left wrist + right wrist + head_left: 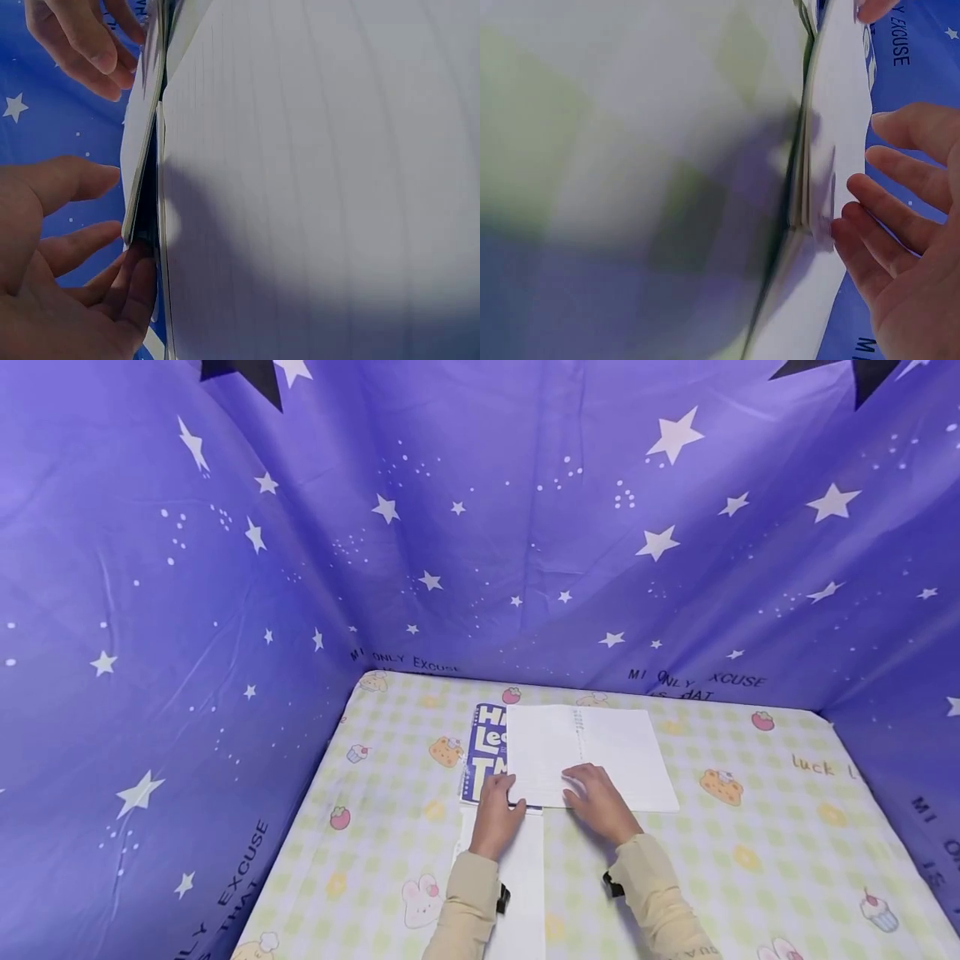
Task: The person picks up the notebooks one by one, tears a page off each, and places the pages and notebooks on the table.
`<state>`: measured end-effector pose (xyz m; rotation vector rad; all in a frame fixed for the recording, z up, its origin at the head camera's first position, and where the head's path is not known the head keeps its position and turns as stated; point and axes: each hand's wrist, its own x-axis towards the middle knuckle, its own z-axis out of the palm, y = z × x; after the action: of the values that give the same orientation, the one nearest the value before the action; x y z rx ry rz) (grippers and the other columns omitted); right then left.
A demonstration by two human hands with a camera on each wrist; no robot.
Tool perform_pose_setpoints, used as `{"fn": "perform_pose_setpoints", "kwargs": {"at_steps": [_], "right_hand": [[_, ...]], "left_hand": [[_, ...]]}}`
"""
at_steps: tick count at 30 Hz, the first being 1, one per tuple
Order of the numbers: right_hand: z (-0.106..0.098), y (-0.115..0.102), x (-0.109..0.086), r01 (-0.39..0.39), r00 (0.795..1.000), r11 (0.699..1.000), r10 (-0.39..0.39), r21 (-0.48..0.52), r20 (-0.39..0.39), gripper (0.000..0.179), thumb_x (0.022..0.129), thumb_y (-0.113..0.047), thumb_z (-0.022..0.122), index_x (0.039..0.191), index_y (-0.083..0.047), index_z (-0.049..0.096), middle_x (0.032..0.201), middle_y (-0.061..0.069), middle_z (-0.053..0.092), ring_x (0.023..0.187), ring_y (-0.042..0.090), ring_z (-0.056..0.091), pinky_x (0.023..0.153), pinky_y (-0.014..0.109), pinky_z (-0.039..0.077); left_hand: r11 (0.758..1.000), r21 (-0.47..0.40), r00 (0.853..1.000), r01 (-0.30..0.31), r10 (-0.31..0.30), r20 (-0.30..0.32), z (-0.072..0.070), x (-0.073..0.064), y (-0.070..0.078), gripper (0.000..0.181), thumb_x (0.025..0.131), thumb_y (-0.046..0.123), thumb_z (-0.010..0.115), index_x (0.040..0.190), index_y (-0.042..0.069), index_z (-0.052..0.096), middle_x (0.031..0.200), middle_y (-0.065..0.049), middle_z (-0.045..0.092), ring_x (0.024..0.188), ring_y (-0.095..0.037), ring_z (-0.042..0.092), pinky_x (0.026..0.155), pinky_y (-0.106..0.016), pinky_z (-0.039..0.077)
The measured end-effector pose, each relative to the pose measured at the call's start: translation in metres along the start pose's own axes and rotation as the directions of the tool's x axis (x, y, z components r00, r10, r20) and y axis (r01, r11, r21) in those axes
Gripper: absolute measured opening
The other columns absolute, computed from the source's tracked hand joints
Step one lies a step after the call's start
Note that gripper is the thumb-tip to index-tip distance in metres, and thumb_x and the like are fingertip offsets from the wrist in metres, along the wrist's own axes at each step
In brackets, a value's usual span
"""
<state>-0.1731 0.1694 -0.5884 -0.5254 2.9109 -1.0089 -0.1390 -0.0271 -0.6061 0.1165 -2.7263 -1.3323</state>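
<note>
An open spiral-bound notebook with blank-looking white pages (626, 752) lies flat, its row of binding holes running down the middle. Under its left side shows a purple cover with big white letters (480, 752). My left hand (497, 817) rests at the open notebook's lower left corner; in the left wrist view its lower fingers (139, 296) reach under that corner, while the thumb stands apart. My right hand (600, 803) has its fingertips on the pages near the binding, fingers loosely bent and spread in the right wrist view. A white lined page (322, 165) extends towards me below the cover.
The table carries a green-and-white checked cloth (795, 860) printed with bears, fruit and cupcakes. Purple curtains with white stars (510, 543) hang behind it and along the sides. Both forearms wear beige sleeves (471, 893) with black bands at the wrists.
</note>
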Motion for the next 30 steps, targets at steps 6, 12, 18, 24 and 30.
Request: {"fn": "perform_pose_setpoints", "kwargs": {"at_steps": [6, 12, 18, 24, 30], "right_hand": [[-0.013, 0.011, 0.009, 0.029, 1.000, 0.999, -0.030, -0.029, -0.006, 0.033, 0.091, -0.009, 0.068, 0.121, 0.006, 0.064, 0.121, 0.022, 0.062, 0.117, 0.040, 0.053, 0.105, 0.056, 0.043], [-0.022, 0.026, 0.016, 0.055, 0.998, 0.997, -0.053, -0.061, 0.025, 0.037, 0.093, -0.015, 0.067, 0.123, 0.006, 0.062, 0.120, 0.021, 0.062, 0.117, 0.040, 0.053, 0.105, 0.057, 0.043], [-0.031, 0.037, 0.021, 0.024, 0.996, 0.997, -0.017, -0.076, 0.090, 0.043, 0.095, -0.018, 0.065, 0.128, 0.009, 0.057, 0.126, 0.025, 0.058, 0.122, 0.044, 0.049, 0.108, 0.060, 0.039], [-0.041, 0.046, 0.036, 0.037, 0.994, 0.993, -0.026, -0.111, 0.107, 0.050, 0.094, -0.019, 0.067, 0.130, 0.012, 0.054, 0.126, 0.030, 0.056, 0.122, 0.047, 0.048, 0.108, 0.061, 0.037], [-0.044, 0.058, 0.053, 0.054, 0.992, 0.984, -0.033, -0.170, 0.124, 0.057, 0.090, -0.019, 0.072, 0.133, 0.011, 0.050, 0.130, 0.031, 0.053, 0.124, 0.048, 0.045, 0.109, 0.061, 0.036]], "left_hand": [[0.995, 0.096, 1.000, -0.013, 0.016, -0.026, 0.000, 0.005, 0.004, 0.039, 0.081, 0.008, 0.076, 0.118, -0.001, 0.070, 0.116, -0.017, 0.061, 0.110, -0.032, 0.057, 0.099, -0.045, 0.049], [0.987, 0.158, 1.000, -0.025, 0.027, -0.008, -0.001, 0.012, 0.008, 0.038, 0.080, 0.011, 0.077, 0.117, 0.002, 0.071, 0.111, -0.015, 0.061, 0.104, -0.028, 0.057, 0.092, -0.043, 0.050], [0.977, 0.198, 0.996, -0.085, 0.083, 0.018, 0.003, 0.018, 0.016, 0.038, 0.081, 0.013, 0.077, 0.118, 0.003, 0.071, 0.108, -0.013, 0.062, 0.103, -0.026, 0.057, 0.095, -0.039, 0.048], [0.974, 0.198, 0.993, -0.106, 0.093, 0.072, 0.015, 0.023, 0.029, 0.040, 0.083, 0.016, 0.077, 0.120, 0.004, 0.070, 0.114, -0.012, 0.061, 0.106, -0.026, 0.058, 0.095, -0.037, 0.049], [0.957, 0.227, 0.978, -0.182, 0.152, 0.143, 0.026, 0.027, 0.038, 0.044, 0.085, 0.022, 0.077, 0.126, 0.008, 0.067, 0.122, -0.008, 0.061, 0.112, -0.024, 0.059, 0.098, -0.034, 0.050]]}}
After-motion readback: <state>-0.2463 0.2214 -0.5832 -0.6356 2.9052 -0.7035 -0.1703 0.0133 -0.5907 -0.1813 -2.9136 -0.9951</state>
